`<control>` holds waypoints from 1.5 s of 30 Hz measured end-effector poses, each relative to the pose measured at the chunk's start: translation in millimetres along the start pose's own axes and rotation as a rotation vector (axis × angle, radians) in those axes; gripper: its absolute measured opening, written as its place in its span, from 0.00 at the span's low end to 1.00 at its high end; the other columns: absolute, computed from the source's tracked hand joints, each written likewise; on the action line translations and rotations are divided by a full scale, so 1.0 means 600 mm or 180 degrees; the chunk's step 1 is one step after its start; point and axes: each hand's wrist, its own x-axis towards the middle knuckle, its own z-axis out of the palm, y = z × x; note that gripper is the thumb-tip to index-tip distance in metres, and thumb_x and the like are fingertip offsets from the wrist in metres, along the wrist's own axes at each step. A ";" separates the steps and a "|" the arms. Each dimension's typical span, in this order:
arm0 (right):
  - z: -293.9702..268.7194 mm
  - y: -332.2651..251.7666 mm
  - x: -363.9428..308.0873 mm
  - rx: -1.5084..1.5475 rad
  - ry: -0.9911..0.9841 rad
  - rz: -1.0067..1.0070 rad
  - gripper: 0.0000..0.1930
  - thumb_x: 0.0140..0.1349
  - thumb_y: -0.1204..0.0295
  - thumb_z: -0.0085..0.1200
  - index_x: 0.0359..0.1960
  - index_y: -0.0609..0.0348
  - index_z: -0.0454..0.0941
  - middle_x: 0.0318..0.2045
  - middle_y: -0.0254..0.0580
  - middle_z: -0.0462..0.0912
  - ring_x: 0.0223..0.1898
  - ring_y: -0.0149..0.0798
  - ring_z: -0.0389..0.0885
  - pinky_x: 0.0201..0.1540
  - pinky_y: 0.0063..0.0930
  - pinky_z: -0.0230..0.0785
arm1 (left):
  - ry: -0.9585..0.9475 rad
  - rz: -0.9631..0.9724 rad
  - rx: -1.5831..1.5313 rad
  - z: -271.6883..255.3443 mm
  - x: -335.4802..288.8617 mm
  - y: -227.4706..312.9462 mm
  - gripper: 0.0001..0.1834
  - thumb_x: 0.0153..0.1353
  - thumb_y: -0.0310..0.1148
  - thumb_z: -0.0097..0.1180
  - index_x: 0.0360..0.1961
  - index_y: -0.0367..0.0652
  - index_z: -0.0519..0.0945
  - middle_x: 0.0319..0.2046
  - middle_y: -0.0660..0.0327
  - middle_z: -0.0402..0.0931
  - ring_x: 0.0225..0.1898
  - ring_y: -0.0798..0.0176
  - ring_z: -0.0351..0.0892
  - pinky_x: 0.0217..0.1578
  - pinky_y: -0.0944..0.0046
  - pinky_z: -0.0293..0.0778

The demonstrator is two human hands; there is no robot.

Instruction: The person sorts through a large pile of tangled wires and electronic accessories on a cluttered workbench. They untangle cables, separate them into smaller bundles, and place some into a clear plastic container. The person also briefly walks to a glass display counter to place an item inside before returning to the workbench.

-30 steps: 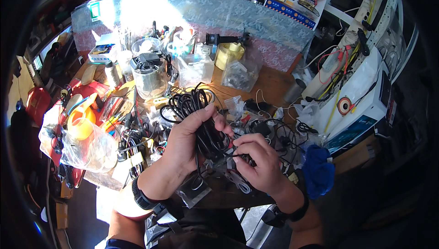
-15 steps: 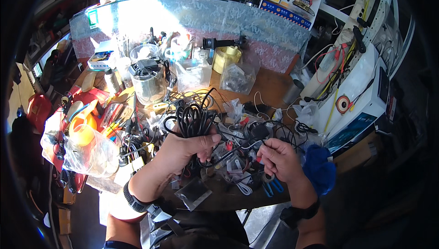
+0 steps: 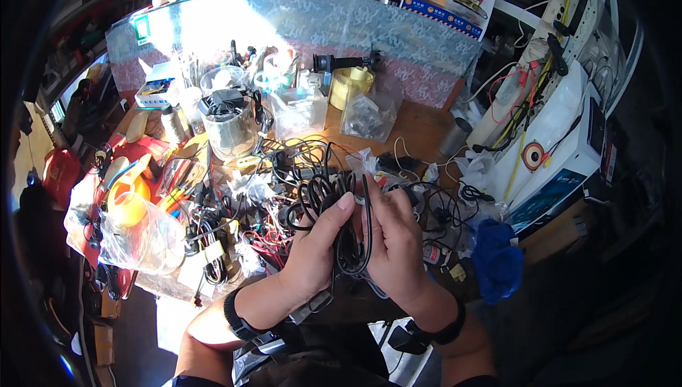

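Note:
A coiled black cable (image 3: 312,192) is held up in front of me over the cluttered bench. My left hand (image 3: 316,248) is closed round the coil, its thumb pressed across the loops. Close against it, my right hand (image 3: 398,245) grips a strand of the same cable, which loops down between the two palms. The fingertips of both hands nearly meet, and the cable's ends are hidden. Behind and under the hands lies a tangle of cables, red wires (image 3: 266,241) and small clear bags.
A clear tub of black adapters (image 3: 231,131) and a bag of dark parts (image 3: 368,121) stand at the back. To the left are an orange cup-like thing (image 3: 128,206) and a clear plastic bag (image 3: 145,241). A blue cloth (image 3: 496,259) and a white box (image 3: 550,167) are at the right.
My left hand has moved right and down with the coil. The right hand has come in leftward beside it, and the hanging strand is now a loop between them.

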 end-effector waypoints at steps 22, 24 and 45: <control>-0.014 0.046 -0.045 0.2694 -0.1320 0.1468 0.06 0.62 0.77 0.47 0.40 0.64 0.71 0.28 0.38 0.75 0.26 0.25 0.74 0.28 0.16 0.66 | 0.0190 -0.0199 -0.0725 -0.027 0.038 0.027 0.07 0.54 0.29 0.49 0.33 0.40 0.68 0.26 0.60 0.70 0.29 0.64 0.71 0.36 0.64 0.71; -0.009 0.044 -0.048 0.3232 -0.1702 0.1949 0.06 0.63 0.76 0.46 0.39 0.63 0.71 0.27 0.38 0.76 0.23 0.26 0.73 0.24 0.17 0.65 | 0.0266 -0.0247 -0.0771 -0.025 0.035 0.022 0.06 0.54 0.28 0.49 0.32 0.40 0.68 0.26 0.60 0.70 0.28 0.64 0.71 0.36 0.64 0.71; -0.008 0.040 -0.025 0.0208 -0.0555 -0.0509 0.09 0.47 0.80 0.55 0.31 0.67 0.72 0.33 0.50 0.78 0.32 0.44 0.79 0.35 0.28 0.71 | 0.0228 -0.0520 -0.0463 -0.033 0.013 -0.005 0.14 0.57 0.30 0.54 0.43 0.36 0.73 0.37 0.59 0.76 0.41 0.63 0.77 0.44 0.64 0.73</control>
